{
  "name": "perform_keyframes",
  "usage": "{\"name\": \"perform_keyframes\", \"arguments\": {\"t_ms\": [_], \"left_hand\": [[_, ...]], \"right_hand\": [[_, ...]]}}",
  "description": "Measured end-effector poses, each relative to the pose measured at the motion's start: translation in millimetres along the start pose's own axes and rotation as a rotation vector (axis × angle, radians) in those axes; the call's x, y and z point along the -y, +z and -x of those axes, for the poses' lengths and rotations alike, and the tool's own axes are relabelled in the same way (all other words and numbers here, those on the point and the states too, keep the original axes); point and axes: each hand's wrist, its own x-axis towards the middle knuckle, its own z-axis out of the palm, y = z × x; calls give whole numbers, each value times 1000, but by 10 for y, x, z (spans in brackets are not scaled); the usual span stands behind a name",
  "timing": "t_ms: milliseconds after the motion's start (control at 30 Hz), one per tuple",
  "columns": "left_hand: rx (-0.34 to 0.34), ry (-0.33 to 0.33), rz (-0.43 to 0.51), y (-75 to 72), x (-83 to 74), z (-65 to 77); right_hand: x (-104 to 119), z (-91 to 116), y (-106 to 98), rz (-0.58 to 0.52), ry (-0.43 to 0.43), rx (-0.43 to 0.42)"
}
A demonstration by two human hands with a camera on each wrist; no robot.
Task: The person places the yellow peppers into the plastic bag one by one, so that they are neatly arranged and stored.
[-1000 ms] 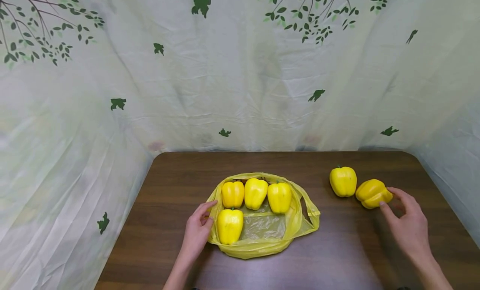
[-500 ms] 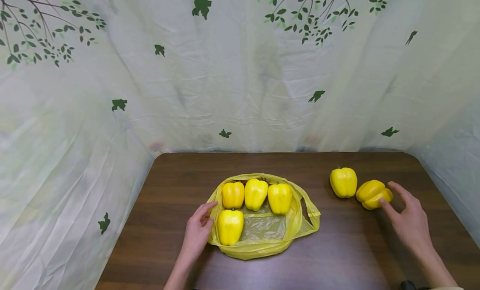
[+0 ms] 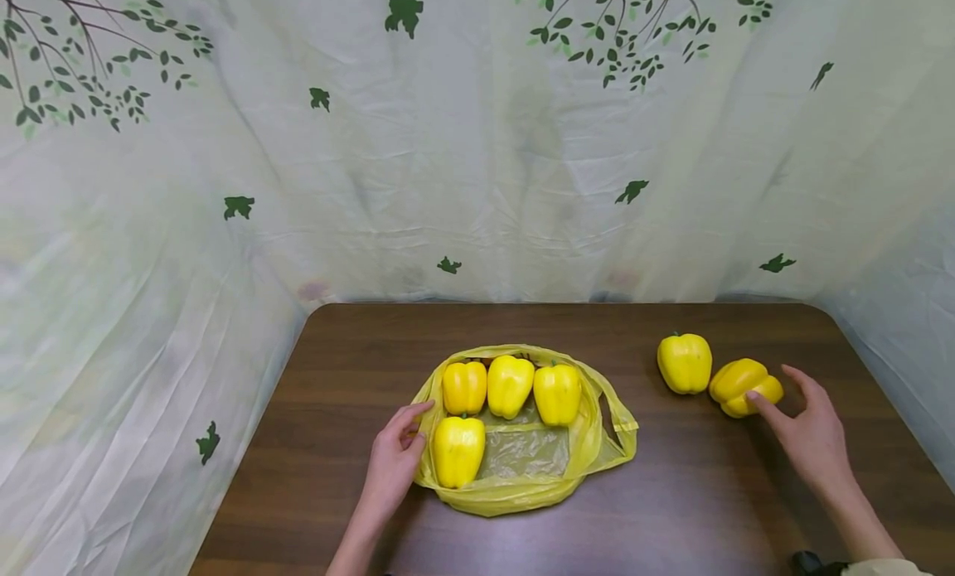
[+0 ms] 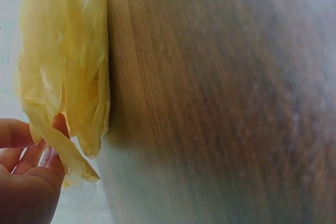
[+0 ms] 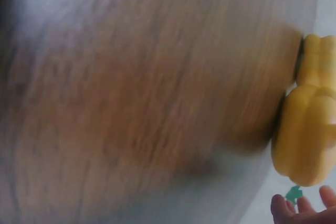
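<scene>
A crinkled, translucent yellow plastic bag lies with its mouth spread wide on the brown wood-grain tabletop. Inside it, four glossy yellow bell peppers sit in view: three in a row along the far side, the fourth at the near left. The side of the bag hides them from the left wrist's view.

At the bag's left edge is the person's left hand, its fingers bent around a strip of the plastic. That strip covers part of them, so I cannot make out every fingertip.

Well to the right of the bag, the right hand reaches toward a yellow bell pepper tipped on its side. Its fingers are spread apart, with the thumb overlapping the pepper's near side; whether the thumb touches, I cannot tell. Between that pepper and the bag, nearer the pepper, sits an upright yellow bell pepper. The right wrist's view blurs the wood and cuts both peppers off at its border.

Nearer me than the bag and far to its right, a pale sleeve and a small black object are cut off, the latter too partial to identify. Beyond the bag hangs a pale, leaf-printed cloth.
</scene>
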Motion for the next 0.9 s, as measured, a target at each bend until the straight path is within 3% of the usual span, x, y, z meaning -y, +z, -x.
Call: {"name": "perform_keyframes", "arguments": {"t_ms": [200,467,900], "left_hand": [[-10,-24,-3,-1,-6,-3],[-18,-1,-2,-3,1,-6],[-14,-22,1,-5,-3,1]], "right_hand": [[-35,-34,34,-22,94,71],[-44,-88,34,-41,194,158],[-44,-80,61,-36,149,145]]}}
